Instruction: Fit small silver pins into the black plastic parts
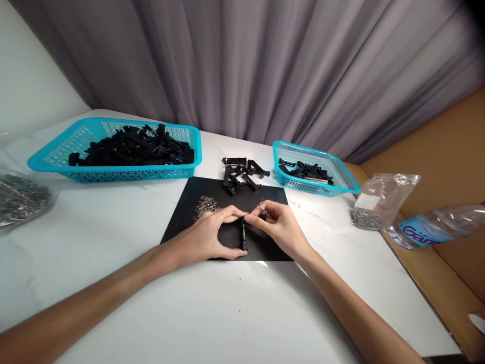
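Observation:
My left hand [212,232] grips a narrow black plastic part [243,235] by its two ends, thumb at the near end and fingers at the far end. My right hand [278,222] is closed in a pinch at the far end of that part, its fingertips touching my left fingers. Whatever sits in the right pinch is too small to make out. Under both hands lies a black mat [231,237]. A pile of small shiny metal pieces [206,205] rests on it, just beyond my left hand.
Several black plastic parts [237,174] lie at the mat's far edge. Blue baskets with black parts stand at the left [132,174] and right [314,188]. Clear bags of metal pieces lie far left [22,199] and right [369,217], beside a plastic bottle [432,230].

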`<state>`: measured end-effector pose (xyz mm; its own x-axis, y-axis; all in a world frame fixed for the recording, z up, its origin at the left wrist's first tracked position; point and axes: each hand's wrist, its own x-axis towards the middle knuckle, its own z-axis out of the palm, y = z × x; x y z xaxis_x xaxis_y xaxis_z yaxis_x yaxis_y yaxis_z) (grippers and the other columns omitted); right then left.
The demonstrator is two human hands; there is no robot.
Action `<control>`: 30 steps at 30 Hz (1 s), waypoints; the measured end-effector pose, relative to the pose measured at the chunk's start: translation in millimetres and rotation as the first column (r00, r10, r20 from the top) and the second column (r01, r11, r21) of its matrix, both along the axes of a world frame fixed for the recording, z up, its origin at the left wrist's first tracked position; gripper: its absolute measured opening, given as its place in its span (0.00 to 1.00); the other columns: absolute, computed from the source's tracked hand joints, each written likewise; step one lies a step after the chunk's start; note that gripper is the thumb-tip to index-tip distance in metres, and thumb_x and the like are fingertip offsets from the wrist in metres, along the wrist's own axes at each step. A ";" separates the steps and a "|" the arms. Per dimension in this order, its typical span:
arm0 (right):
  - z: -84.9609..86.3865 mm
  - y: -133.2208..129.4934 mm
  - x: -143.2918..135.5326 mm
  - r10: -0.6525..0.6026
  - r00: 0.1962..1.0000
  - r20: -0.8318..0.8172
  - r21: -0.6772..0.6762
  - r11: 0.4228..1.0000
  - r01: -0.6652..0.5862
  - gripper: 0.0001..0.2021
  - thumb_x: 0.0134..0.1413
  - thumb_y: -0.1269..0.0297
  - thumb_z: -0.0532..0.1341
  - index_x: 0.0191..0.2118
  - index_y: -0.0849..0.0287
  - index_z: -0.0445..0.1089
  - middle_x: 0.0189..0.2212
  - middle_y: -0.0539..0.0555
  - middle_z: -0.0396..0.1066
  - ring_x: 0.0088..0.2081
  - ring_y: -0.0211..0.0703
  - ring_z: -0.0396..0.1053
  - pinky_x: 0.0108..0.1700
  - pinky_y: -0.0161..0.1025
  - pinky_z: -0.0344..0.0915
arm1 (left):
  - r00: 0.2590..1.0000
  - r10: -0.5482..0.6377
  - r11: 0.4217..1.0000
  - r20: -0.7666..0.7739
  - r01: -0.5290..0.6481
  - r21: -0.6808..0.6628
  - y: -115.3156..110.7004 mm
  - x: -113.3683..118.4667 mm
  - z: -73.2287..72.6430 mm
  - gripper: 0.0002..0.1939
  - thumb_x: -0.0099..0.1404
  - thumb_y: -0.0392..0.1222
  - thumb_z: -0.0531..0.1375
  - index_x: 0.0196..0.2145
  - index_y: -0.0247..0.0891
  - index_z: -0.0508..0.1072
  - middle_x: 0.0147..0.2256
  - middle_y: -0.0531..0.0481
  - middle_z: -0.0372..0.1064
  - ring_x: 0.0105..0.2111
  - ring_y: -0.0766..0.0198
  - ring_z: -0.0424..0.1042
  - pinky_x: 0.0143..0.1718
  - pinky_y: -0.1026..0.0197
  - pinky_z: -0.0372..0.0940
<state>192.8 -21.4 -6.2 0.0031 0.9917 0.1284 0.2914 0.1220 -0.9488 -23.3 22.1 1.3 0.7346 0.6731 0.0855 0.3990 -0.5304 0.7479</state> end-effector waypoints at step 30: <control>4.9 -10.7 3.4 0.011 0.984 -0.180 0.119 0.993 0.010 0.12 0.64 0.57 0.65 0.37 0.61 0.77 0.29 0.55 0.81 0.32 0.45 0.81 0.40 0.41 0.78 | 0.999 0.032 0.970 0.011 -0.034 0.241 1.3 1.3 -6.6 0.34 0.52 0.57 0.74 0.53 0.41 0.75 0.44 0.47 0.72 0.48 0.51 0.70 0.52 0.48 0.67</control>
<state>196.2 -32.1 -1.3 0.0365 0.9693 0.2433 0.1171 0.2377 -0.9643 -22.1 23.4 -5.3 0.7111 0.6559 0.2532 0.4146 -0.6821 0.6023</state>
